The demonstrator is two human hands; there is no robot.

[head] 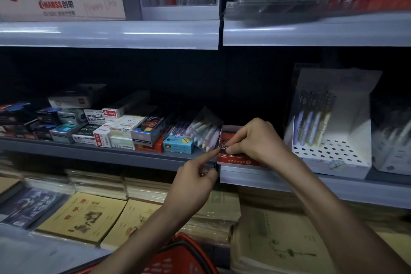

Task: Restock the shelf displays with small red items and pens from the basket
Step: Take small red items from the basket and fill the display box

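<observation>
A red display box (235, 159) sits on the middle shelf (111, 153) at its right end. My right hand (255, 140) reaches into it, thumb and fingers pinched on a small red item at the box's front. My left hand (195, 182) is just below and left of the box, its forefinger pointing up at the box's corner and the other fingers curled around something small. The red basket (178, 256) hangs low between my forearms. A clear pack of pastel pens (206, 133) leans just left of the red box.
Small stationery boxes (120, 129) crowd the middle shelf to the left. A white perforated pen stand (331, 140) with several pens stands right of the red box. Stacked notebooks (84, 216) fill the bottom shelf. The upper shelf (111, 33) overhangs above.
</observation>
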